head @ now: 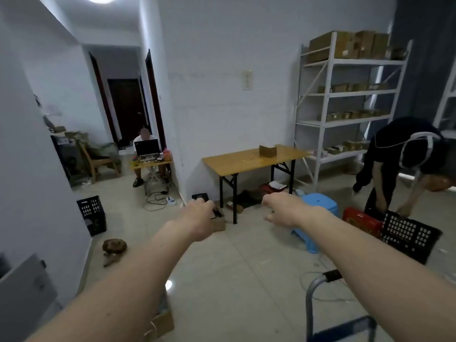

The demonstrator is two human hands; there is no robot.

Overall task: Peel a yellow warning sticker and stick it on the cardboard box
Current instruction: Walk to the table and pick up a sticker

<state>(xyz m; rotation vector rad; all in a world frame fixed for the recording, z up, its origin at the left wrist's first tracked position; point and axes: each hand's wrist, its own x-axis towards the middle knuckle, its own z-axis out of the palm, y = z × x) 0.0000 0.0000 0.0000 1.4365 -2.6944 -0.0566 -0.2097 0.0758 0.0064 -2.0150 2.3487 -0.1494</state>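
1. My left hand (201, 213) and right hand (281, 209) are stretched forward, well apart, short of the wooden table (251, 159); whether either grips anything I cannot tell
2. The cardboard box (267, 151) stands on that table
3. No sticker is discernible

Both bare forearms reach forward from the bottom of the frame toward its centre, the left hand (201, 213) loosely curled, knuckles up, and the right hand (277, 208) relaxed, fingers drooping, holding nothing.
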